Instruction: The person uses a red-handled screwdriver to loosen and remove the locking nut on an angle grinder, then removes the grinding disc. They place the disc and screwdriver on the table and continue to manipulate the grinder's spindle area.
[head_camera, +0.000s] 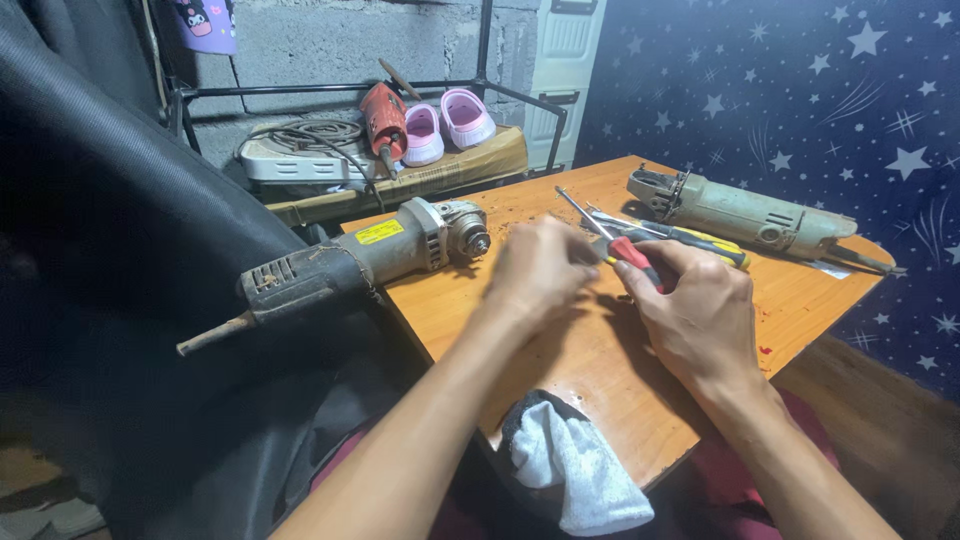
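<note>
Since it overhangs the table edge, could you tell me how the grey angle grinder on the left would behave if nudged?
The grey angle grinder probably feels heavy and rigid. Its rear handle overhangs the table, so it might tip off. Its rounded body could roll.

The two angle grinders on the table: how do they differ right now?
The near grinder is dark grey with a yellow label and overhangs the table's left edge; the far grinder is pale green-grey and lies fully on the table by the back right edge. The near one's head points right, the far one's left. Both look worn and untouched.

The left hand (540, 275) is motion-blurred, hiding whatever it holds.
</note>
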